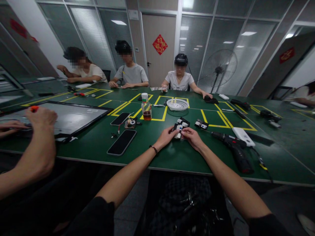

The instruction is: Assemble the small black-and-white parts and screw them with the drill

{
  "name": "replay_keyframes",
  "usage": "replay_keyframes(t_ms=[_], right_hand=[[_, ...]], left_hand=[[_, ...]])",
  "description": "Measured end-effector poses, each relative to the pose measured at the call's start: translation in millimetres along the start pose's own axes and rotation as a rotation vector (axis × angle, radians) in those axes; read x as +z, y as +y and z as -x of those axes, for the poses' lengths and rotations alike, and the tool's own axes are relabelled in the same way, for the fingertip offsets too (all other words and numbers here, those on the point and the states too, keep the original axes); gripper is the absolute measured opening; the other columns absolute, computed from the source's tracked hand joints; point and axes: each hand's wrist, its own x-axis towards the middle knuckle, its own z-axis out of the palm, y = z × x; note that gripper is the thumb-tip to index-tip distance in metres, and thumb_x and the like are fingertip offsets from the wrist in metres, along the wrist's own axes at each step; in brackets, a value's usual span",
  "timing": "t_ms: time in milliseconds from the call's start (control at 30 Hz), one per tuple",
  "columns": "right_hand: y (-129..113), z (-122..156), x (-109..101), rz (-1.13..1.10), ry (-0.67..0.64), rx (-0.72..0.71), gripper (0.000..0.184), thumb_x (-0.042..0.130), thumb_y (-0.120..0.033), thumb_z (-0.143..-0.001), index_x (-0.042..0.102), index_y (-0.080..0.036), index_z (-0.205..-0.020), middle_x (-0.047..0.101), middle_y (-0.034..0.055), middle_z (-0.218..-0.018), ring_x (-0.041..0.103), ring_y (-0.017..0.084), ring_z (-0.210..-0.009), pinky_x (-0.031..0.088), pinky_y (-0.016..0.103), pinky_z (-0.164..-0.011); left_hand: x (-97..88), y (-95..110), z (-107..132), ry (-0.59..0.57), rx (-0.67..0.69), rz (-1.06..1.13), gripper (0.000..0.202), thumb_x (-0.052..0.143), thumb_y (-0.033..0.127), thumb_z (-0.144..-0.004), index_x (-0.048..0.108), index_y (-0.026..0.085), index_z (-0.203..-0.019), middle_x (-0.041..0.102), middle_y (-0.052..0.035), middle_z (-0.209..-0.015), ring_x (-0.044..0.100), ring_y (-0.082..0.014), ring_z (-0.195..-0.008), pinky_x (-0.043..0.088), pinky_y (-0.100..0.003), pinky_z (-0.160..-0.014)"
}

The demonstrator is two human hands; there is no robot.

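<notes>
My left hand (166,137) and my right hand (192,137) meet over the green table, fingers closed on a small black-and-white part (179,128). Its exact kind is too small to make out. Just beyond it lies a similar black-and-white part (183,122), and another such part (201,124) rests to the right. A black cordless drill (233,147) lies on its side to the right of my right hand. Left of my left hand is a dark-screened smartphone (122,142), with a second phone (120,119) behind it and a small motor-like part with wires (130,123) alongside.
A bottle of brown liquid (147,108) and a white plastic basket (177,104) stand farther back. A white power bank (243,136) with a cable lies beyond the drill. At left, a co-worker's arm (40,141) reaches over a large flat panel (73,116). Several people sit opposite.
</notes>
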Motion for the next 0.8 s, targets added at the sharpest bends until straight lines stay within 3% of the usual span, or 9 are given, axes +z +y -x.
replay_keyframes(t_ms=[133,333,533,800], right_hand=[[-1.0,-0.1,1.4,0.01,0.003,0.027,0.034,0.082,-0.037,-0.067,0.066,-0.019,-0.091,0.066,0.0006,-0.077,0.06,0.014,-0.068,0.05,0.03,-0.067],[-4.1,0.2,2.8,0.092,0.059,-0.031,0.038,0.079,-0.041,-0.068,0.064,-0.021,-0.096,0.063,-0.0011,-0.078,0.057,0.013,-0.066,0.047,0.026,-0.06],[-4.4,1.3,1.2,0.09,0.012,-0.018,0.036,0.077,-0.042,-0.071,0.063,-0.022,-0.097,0.064,-0.0004,-0.081,0.058,0.014,-0.067,0.049,0.028,-0.062],[-1.7,1.9,-1.1,0.131,-0.019,-0.025,0.032,0.078,-0.039,-0.071,0.065,-0.02,-0.094,0.06,-0.0016,-0.073,0.05,0.01,-0.058,0.039,0.022,-0.051]], left_hand=[[-0.4,-0.1,-1.0,-0.039,0.005,0.024,0.052,0.06,0.052,-0.083,0.064,0.016,-0.121,0.071,-0.0072,-0.108,0.064,-0.0229,-0.094,0.05,-0.033,-0.085],[0.8,-1.7,0.5,-0.099,-0.148,0.167,0.057,0.06,0.056,-0.082,0.061,0.018,-0.124,0.069,-0.0098,-0.111,0.065,-0.0224,-0.093,0.053,-0.031,-0.074],[1.4,6.1,4.9,-0.136,-0.127,0.201,0.059,0.067,0.053,-0.078,0.061,0.017,-0.125,0.069,-0.0112,-0.109,0.065,-0.0222,-0.094,0.052,-0.03,-0.075],[1.6,4.6,3.9,-0.059,-0.165,0.208,0.058,0.072,0.048,-0.074,0.063,0.017,-0.122,0.068,-0.0108,-0.113,0.065,-0.0201,-0.089,0.052,-0.028,-0.071]])
